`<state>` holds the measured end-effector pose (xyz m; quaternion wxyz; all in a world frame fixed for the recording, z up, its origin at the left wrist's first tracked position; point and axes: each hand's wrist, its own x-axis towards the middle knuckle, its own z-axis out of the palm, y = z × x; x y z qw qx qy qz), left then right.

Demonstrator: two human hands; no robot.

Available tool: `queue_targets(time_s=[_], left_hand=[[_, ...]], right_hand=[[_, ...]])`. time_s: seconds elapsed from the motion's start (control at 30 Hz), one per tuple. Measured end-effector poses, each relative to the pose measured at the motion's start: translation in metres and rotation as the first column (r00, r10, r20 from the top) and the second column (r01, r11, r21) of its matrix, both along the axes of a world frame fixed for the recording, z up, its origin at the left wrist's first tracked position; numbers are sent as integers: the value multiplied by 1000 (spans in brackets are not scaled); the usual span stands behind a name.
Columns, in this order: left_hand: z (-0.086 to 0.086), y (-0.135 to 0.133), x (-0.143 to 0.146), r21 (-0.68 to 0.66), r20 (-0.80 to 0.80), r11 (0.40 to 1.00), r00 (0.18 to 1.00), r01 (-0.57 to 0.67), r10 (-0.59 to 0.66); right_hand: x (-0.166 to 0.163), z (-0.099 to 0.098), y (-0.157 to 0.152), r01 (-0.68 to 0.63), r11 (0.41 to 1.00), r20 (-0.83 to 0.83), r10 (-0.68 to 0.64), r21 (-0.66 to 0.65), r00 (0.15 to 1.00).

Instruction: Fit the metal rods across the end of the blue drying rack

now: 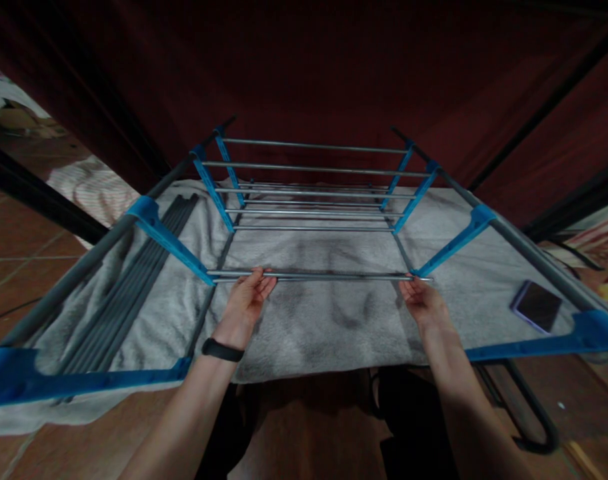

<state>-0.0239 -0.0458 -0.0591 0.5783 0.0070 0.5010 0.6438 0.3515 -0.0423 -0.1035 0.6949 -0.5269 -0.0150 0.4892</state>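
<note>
A rack of grey poles and blue plastic brackets lies in front of me, with several thin metal rods crossing between its two sides. My left hand [254,292] is closed around a thin metal rod [334,275] near its left part. At the rod's right end, my right hand [420,298] pinches it beside the blue bracket [454,241]. The rod's left end meets the left blue bracket [177,250]. A second rod runs close along it, and I cannot tell whether the held rod is seated in the brackets.
Several loose grey tubes [134,287] lie on the grey blanket [304,333] at left. A phone [537,307] rests on it at right. Dark red fabric [304,73] hangs behind the rack. A bent dark metal tube [531,407] is on the floor at lower right.
</note>
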Motion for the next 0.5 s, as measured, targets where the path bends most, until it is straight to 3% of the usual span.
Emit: queue_targets(time_s=[0.5], left_hand=[[-10,0,1,-65,36,994,996,83,-81]], right_hand=[[-1,-4,-2,22,999,-28,-21,47,999]])
